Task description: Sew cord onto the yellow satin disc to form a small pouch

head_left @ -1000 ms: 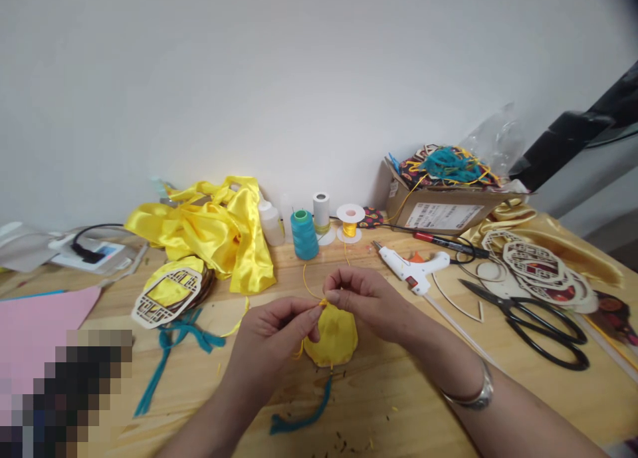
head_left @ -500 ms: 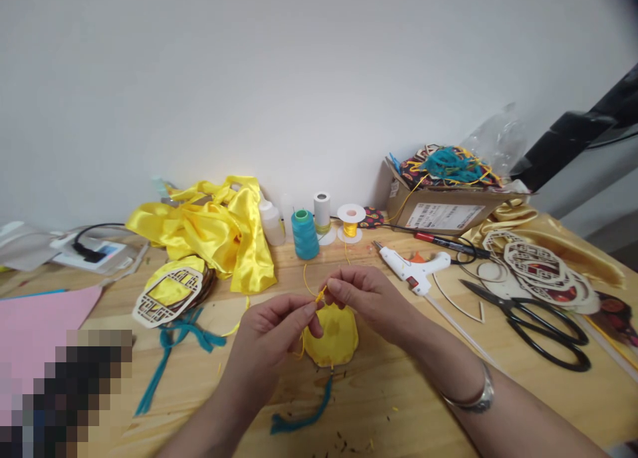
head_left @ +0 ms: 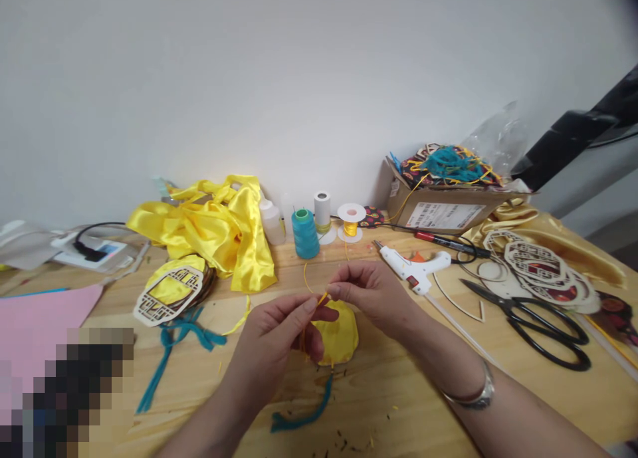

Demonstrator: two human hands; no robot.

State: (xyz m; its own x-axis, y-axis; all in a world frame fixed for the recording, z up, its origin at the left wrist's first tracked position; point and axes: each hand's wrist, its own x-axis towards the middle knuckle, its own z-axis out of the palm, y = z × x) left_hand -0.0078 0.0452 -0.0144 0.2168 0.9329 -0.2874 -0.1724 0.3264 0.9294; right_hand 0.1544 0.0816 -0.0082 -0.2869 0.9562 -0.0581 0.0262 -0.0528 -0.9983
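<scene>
Between my fingertips is a thin yellow cord (head_left: 323, 298). My left hand (head_left: 286, 325) pinches it from the left, thumb against forefinger, the other fingers curled loosely. From the right my right hand (head_left: 366, 292) pinches the cord close by. Part of the cord loops behind my left fingers, which hide it. Just below and behind the hands lies a yellow fabric-covered piece (head_left: 341, 335) with a teal tassel (head_left: 312, 418) at its near edge. A strand also runs back toward the spool of yellow cord (head_left: 351, 222).
Black scissors (head_left: 528, 318) and a white glue gun (head_left: 416, 266) lie to the right. A teal thread cone (head_left: 305, 234) stands behind the hands. Yellow satin (head_left: 209, 229) and cut-out wooden pieces (head_left: 169, 292) are on the left. A full cardboard box (head_left: 443, 209) sits at the back right.
My hands have shifted slightly, and the left fingers now cover more of the yellow piece. The cord between the fingertips lies at a different angle.
</scene>
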